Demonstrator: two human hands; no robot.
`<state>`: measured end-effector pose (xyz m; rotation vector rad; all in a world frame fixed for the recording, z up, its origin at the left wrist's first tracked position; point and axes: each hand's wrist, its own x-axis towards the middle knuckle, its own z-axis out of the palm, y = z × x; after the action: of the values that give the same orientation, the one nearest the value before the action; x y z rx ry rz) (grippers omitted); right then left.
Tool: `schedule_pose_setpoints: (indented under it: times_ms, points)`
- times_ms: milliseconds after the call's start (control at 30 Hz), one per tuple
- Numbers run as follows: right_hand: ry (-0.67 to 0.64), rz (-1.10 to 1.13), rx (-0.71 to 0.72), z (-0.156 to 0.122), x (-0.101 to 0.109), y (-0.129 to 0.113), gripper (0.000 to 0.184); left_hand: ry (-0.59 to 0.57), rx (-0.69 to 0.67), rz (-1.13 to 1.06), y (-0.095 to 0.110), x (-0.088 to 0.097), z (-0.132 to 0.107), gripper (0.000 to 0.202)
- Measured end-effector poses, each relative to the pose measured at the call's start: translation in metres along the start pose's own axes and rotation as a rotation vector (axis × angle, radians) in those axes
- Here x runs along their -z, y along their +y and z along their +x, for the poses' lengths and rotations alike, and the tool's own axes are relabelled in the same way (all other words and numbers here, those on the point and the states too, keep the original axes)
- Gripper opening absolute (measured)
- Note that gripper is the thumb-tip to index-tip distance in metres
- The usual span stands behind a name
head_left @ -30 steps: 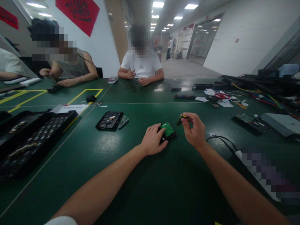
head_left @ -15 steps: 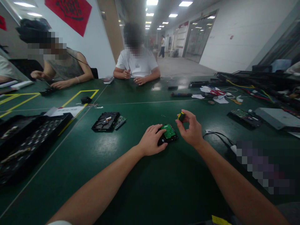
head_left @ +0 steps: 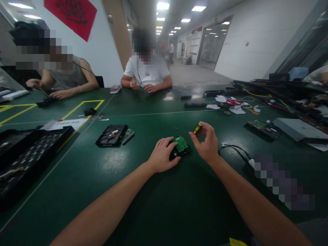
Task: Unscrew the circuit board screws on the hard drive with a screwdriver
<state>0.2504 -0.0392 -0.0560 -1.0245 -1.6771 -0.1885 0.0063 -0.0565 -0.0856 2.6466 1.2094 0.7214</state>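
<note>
A hard drive (head_left: 185, 151) with a green circuit board (head_left: 182, 143) on its upper face lies on the green table. My left hand (head_left: 164, 153) grips it from the left, thumb at the near edge and fingers over the top. Just right of the drive, raised above the table, my right hand (head_left: 208, 142) pinches a short yellow and black screwdriver (head_left: 197, 128) between thumb and fingers. Its shaft is too small to make out. Several tiny bits, perhaps screws (head_left: 175, 128), lie beyond the drive.
Left of my hands sit another hard drive (head_left: 111, 135) and a loose circuit board (head_left: 128, 135). A black tray (head_left: 38, 153) stands far left. At right are another drive (head_left: 261, 130), a grey metal box (head_left: 294, 128) and cables (head_left: 237, 147). Two people sit across the table.
The screwdriver has turned in my right fingers, showing more of its yellow side. My left hand stays on the hard drive. The whole view has shifted slightly.
</note>
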Motion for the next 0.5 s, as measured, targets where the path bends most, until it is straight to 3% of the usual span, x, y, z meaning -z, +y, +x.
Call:
schedule_pose_setpoints:
  times_ms: [500]
  points:
    - [-0.059,0.086,-0.035,-0.0015,-0.0005,-0.0051,0.052,0.000,-0.020,0.000,-0.0014,-0.0014,0.0003,0.062]
